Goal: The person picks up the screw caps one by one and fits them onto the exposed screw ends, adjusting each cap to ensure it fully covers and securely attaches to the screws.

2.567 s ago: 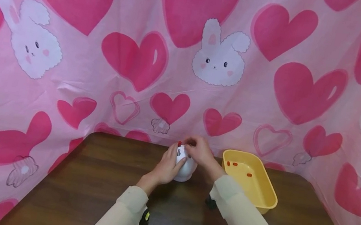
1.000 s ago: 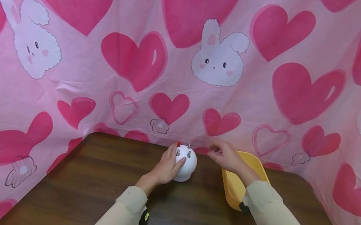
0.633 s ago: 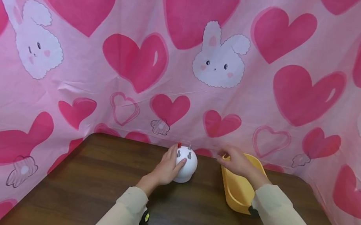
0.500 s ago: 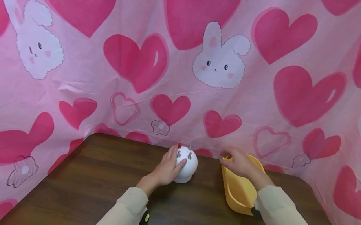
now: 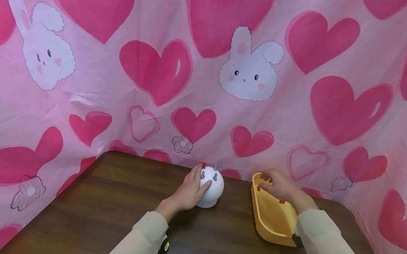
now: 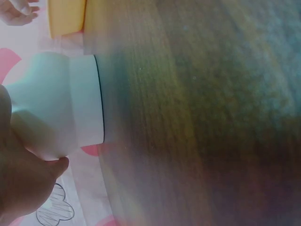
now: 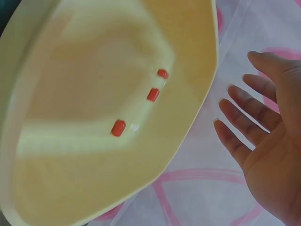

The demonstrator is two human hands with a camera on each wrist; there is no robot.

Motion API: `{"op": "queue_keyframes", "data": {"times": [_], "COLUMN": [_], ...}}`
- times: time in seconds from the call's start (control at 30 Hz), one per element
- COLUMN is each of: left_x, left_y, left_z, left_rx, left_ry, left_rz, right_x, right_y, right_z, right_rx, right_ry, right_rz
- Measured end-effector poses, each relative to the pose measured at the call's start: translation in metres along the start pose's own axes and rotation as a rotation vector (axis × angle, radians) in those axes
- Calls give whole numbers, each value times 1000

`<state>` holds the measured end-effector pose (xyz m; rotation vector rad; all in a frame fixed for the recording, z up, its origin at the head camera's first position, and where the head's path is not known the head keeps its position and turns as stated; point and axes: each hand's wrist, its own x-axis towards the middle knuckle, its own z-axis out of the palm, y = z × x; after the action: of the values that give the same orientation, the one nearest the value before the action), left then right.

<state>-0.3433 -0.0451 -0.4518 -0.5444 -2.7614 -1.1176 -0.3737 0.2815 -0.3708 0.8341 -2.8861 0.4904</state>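
Observation:
A white, round-topped object [image 5: 214, 193] with a narrower base stands on the table in the head view. Metal studs stick up from its top, and a red cap [image 5: 204, 165] sits on the rear left one. My left hand [image 5: 189, 191] holds its left side, thumb across the front; the left wrist view shows the white side [image 6: 51, 103] against the palm. Over the far end of the yellow tray [image 5: 260, 226] hovers my right hand [image 5: 281, 186]. Its fingers are spread and hold nothing in the right wrist view. Three small red caps [image 7: 153, 94] lie in the tray.
Dark wooden tabletop [image 5: 112, 215] extends around the white object and tray. Right behind it hangs a pink cloth [image 5: 193, 89] with hearts and rabbits, which also encloses both sides. The tray stands to the right of the white object.
My right hand has left the top of the white object and moved right, over the tray. The left hand keeps its hold on the white object.

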Motion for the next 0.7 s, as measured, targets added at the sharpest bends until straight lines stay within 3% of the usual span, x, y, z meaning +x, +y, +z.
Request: {"op": "queue_keyframes", "data": {"times": [0.47, 0.7], "left_x": [-2, 1], "left_y": [-2, 0], "left_z": [6, 3], "left_rx": [0, 2], "left_ry": [14, 12], "left_rz": [12, 4], "right_x": [4, 10], "right_y": [25, 33], "right_z": [-1, -3], "right_rx": [28, -59], "right_ry": [-37, -69], "right_rz": [-11, 8]}}
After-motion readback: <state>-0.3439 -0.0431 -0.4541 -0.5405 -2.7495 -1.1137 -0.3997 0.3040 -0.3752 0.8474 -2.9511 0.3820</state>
